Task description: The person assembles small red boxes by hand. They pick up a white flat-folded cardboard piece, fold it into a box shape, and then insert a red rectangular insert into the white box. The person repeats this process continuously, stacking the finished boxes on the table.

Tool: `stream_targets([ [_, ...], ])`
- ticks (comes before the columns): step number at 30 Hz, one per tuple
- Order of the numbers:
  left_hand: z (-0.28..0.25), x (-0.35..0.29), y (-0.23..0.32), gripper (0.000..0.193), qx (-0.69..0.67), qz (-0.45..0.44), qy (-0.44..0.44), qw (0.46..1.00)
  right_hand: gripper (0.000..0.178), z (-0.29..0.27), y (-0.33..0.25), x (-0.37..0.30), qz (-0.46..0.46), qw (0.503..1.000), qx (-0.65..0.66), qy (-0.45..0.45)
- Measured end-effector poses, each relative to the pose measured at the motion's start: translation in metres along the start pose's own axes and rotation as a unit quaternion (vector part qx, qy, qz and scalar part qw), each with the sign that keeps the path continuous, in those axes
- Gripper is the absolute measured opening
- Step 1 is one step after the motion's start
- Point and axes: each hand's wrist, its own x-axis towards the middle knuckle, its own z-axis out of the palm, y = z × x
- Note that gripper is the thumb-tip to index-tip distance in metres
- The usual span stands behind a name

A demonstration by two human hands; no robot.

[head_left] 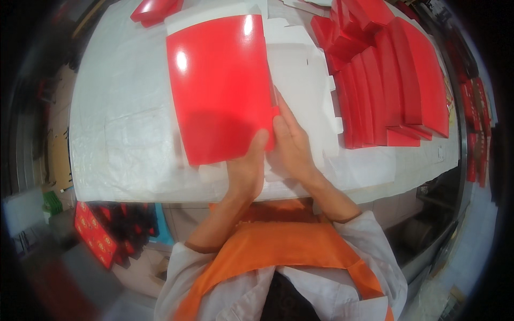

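A glossy red cardboard box (219, 85), its broad face up, lies tilted slightly on the table in front of me. My left hand (249, 166) grips its lower right corner, the thumb on the red face and the fingers hidden underneath. Along the box's right edge, my right hand (293, 147) pinches a narrow side part near a small red tab, its fingers stretched up beside the edge. White flat cardboard blanks (300, 59) with notched edges lie beneath and to the right of the box.
Several red boxes (383, 80) stand packed together at the right of the table. Another red box (155, 12) lies at the far left. White sheeting (123, 107) covers the tabletop. Below the front left edge sits a red patterned carton (96, 232).
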Motion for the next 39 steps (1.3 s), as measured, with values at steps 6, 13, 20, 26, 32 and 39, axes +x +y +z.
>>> stream_targets([
  [6, -0.006, -0.005, -0.009, 0.023, 0.077, -0.058, 0.017, 0.995, 0.049, 0.007, -0.013, -0.010, 0.106, 0.994, 0.007, 0.025],
  [13, -0.006, -0.007, -0.013, 0.017, -0.012, -0.049, 0.032, 0.998, 0.053, 0.012, -0.012, -0.018, 0.023, 0.997, -0.071, -0.006],
  [20, -0.004, -0.008, -0.002, 0.019, -0.047, -0.092, 0.016, 0.995, 0.054, 0.011, 0.001, -0.022, -0.054, 0.991, -0.123, -0.025],
  [26, -0.014, -0.003, -0.003, 0.033, -0.015, -0.104, -0.030, 0.994, 0.055, 0.009, 0.000, -0.022, -0.101, 0.968, -0.228, -0.031],
  [32, -0.015, -0.003, -0.008, 0.026, 0.077, -0.044, -0.022, 0.996, 0.061, -0.001, -0.006, -0.015, -0.062, 0.997, 0.010, -0.034],
  [39, -0.047, -0.060, -0.009, 0.027, 0.171, -0.279, -0.198, 0.924, 0.073, -0.030, -0.042, 0.001, -0.029, 0.993, -0.066, 0.090],
])
